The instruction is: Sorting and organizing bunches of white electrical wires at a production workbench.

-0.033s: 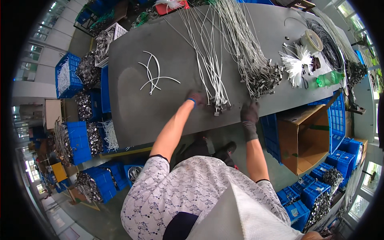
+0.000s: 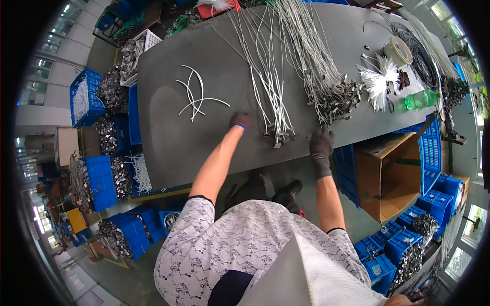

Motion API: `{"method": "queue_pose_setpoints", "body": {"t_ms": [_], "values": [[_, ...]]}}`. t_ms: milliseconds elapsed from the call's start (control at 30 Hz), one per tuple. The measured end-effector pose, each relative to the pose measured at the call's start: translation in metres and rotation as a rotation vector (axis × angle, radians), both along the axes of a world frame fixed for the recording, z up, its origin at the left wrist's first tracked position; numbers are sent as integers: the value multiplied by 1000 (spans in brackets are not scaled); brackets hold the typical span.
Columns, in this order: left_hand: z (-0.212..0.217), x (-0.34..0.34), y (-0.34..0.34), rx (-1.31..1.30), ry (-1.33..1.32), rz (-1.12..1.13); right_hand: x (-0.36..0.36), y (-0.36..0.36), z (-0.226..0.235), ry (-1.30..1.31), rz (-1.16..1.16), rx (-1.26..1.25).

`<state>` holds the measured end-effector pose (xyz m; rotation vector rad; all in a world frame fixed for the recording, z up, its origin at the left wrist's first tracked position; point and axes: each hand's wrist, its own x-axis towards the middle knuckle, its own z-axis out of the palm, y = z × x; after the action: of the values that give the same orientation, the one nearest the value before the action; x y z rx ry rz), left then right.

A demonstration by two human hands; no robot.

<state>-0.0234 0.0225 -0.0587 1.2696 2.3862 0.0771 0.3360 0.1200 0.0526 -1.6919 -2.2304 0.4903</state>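
My left hand [image 2: 241, 120], in a dark glove with a blue cuff edge, is over the grey table, left of a small bundle of white cables [image 2: 276, 107] with dark metal ends. Its fingers are smeared by motion, and I see nothing hanging from it. At the table's near edge, my right hand [image 2: 321, 144], also gloved, is just below the tip of a larger bundle of thin wires [image 2: 316, 66] with many small metal end pieces [image 2: 339, 99]. Its dark fingers point toward that tip; whether they pinch a piece is unclear. Several short white strips [image 2: 194, 97] lie crossed farther left.
At the right of the table [image 2: 168, 148] are a white tie bundle [image 2: 377, 81], a tape roll [image 2: 398, 52], a green plastic bottle [image 2: 421, 100] and coiled black wire [image 2: 416, 48]. Below stands an open cardboard box [image 2: 370, 183]. Blue crates [image 2: 99, 181] of metal parts line the left.
My left hand has moved a little left, away from the small cable bundle. My right hand has shifted very slightly right. The cables and strips lie as before.
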Motion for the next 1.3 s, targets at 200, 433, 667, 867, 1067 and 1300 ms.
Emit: {"method": "queue_pose_setpoints", "body": {"t_ms": [200, 433, 667, 867, 1067, 1300], "values": [[0, -66, 46, 9, 57, 608, 48, 5, -62, -178, -174, -231], [-53, -106, 52, -387, 291, -5, 93, -66, -57, 628, -296, -1083], [-81, -11, 16, 195, -692, 469, 121, -12, -70, 353, -64, -506], [-2, 322, -19, 299, -1500, 620, 137, -34, -30, 628, -255, -901], [-53, 403, 83, 170, -2376, 1259, 163, -83, -12, 197, -63, -444], [-97, 366, 197, 590, -1925, 1340, 503, -355, -75, -416, 93, -648]]}}
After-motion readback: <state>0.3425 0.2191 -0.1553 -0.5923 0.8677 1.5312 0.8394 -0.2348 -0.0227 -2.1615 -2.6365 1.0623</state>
